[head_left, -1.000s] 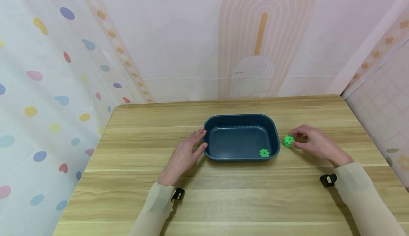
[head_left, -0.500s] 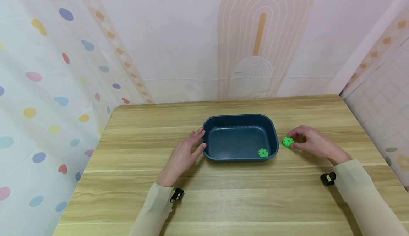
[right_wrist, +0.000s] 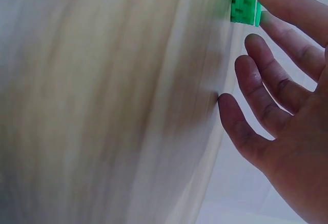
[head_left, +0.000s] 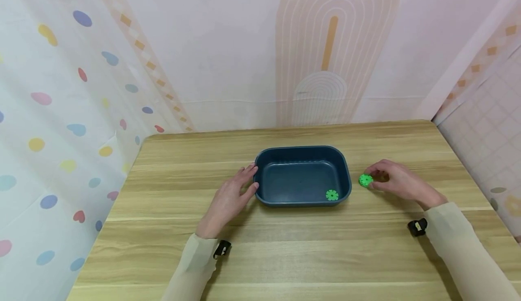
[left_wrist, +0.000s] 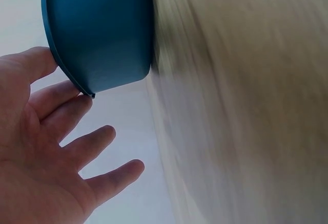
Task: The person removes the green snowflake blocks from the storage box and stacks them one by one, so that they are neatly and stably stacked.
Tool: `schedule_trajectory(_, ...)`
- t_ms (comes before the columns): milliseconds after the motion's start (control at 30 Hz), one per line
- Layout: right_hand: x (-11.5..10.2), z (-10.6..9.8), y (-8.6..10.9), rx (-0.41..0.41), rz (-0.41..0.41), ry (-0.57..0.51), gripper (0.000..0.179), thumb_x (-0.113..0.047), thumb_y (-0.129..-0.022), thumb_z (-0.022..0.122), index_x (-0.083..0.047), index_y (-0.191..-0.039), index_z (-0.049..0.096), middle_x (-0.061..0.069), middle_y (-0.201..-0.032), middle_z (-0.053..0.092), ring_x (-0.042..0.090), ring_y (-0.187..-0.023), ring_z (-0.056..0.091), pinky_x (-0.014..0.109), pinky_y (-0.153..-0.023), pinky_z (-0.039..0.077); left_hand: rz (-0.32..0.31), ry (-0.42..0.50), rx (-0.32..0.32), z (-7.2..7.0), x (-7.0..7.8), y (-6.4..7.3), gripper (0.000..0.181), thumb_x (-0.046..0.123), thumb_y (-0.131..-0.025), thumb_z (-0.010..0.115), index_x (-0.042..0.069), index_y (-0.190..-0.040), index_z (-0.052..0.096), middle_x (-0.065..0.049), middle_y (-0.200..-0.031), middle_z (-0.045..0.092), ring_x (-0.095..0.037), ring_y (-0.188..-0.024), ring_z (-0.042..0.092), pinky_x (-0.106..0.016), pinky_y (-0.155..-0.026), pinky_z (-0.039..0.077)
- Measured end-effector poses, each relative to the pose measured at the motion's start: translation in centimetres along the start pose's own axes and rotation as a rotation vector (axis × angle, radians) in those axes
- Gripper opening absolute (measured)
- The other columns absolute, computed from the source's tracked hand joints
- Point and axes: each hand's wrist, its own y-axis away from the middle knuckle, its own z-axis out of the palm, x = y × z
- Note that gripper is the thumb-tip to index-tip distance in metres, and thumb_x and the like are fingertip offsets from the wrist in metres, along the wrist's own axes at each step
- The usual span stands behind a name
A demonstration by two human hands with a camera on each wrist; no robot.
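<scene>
A dark blue tub stands on the table with one green notched disc lying inside its near right corner. My left hand touches the tub's left rim, its fingers fairly straight and spread. Just right of the tub is a small stack of green notched discs. My right hand pinches the top disc of that stack between thumb and index finger. In the right wrist view this disc sits slightly apart from those below, and the other fingers are loosely bent.
The wooden table reaches back to a patterned curtain. Another curtain side hangs along the left, dotted with colours. A black wrist camera hangs below the right cuff, and another wrist camera below the left.
The tub and my left hand have shifted slightly left, widening the gap between tub and stack. My right hand stays at the stack. The whole head view has drifted a little.
</scene>
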Motion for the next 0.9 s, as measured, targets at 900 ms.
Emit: schedule_trajectory(900, 0.14, -0.15, 0.03, -0.018, 0.015, 0.015, 0.028, -0.009, -0.093, 0.076, -0.002, -0.120, 0.072, 0.009, -0.115, 0.067, 0.023, -0.100, 0.061, 0.039, -0.088, 0.054, 0.002, -0.004, 0.000, 0.05, -0.22, 0.02, 0.050, 0.029, -0.108, 0.059, 0.010, -0.153, 0.051, -0.004, -0.160, 0.044, -0.036, -0.148, 0.039, -0.057, -0.116, 0.037)
